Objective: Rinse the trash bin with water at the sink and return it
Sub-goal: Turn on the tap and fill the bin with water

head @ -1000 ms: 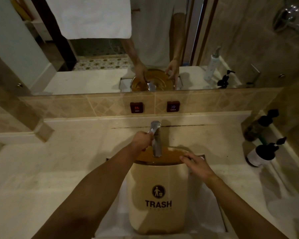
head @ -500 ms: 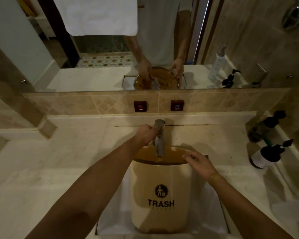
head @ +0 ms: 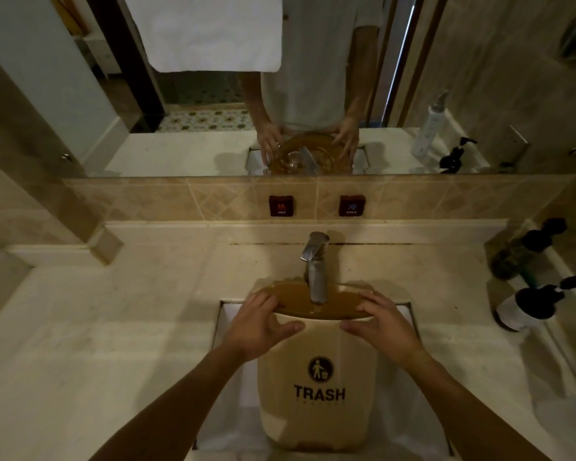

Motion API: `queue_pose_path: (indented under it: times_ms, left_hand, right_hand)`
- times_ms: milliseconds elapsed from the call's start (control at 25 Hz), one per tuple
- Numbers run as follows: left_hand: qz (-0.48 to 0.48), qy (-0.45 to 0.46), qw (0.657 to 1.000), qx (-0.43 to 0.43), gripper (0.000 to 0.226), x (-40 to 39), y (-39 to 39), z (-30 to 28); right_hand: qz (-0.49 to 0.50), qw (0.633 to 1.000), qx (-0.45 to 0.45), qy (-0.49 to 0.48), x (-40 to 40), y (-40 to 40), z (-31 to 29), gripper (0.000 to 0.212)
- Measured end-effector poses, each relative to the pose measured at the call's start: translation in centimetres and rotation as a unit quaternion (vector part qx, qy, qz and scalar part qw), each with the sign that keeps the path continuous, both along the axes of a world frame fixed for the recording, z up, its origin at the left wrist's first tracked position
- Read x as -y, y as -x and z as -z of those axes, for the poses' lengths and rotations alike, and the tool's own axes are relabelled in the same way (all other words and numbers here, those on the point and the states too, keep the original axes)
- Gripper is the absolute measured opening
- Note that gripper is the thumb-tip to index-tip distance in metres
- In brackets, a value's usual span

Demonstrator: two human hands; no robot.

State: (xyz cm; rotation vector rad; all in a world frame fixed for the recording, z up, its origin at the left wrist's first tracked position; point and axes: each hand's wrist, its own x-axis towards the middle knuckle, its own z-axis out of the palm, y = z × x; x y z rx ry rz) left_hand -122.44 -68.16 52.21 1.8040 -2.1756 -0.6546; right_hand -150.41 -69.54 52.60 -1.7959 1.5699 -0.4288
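Observation:
A beige trash bin [head: 316,390] marked TRASH stands upright in the white sink [head: 230,387], its brown rim under the spout of the chrome faucet [head: 315,271]. My left hand [head: 258,322] grips the bin's left rim, thumb across the front wall. My right hand [head: 381,322] grips the right rim the same way. The faucet lever is raised and tilted left. The mirror reflection shows water inside the bin.
Pale stone counter [head: 113,311] surrounds the sink. Dark pump bottles [head: 532,304] stand at the right edge, another [head: 526,251] behind. HOT [head: 281,205] and COLD [head: 352,205] labels sit on the tiled backsplash below a mirror [head: 213,94].
My left hand left the faucet lever and came down onto the bin's left rim. My right hand shifted from resting on the rim to gripping it.

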Motion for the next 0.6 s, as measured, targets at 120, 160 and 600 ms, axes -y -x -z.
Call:
queue_pose_path:
  times_ms: [120,160,600]
  left_hand:
    - [-0.007,0.005,1.0,-0.005,0.061,0.28,0.01,0.31]
    - [-0.008,0.006,1.0,-0.008,0.061,0.31,-0.07,0.45]
    - [-0.024,0.009,0.999,-0.031,0.056,-0.07,0.04,0.59]
  right_hand:
    - [0.015,1.0,0.002,-0.004,0.01,-0.02,0.14,0.053]
    - [0.016,1.0,0.0,-0.007,-0.02,-0.06,0.15,0.054]
    - [0.036,0.999,0.002,-0.001,-0.27,-0.47,0.38,0.059]
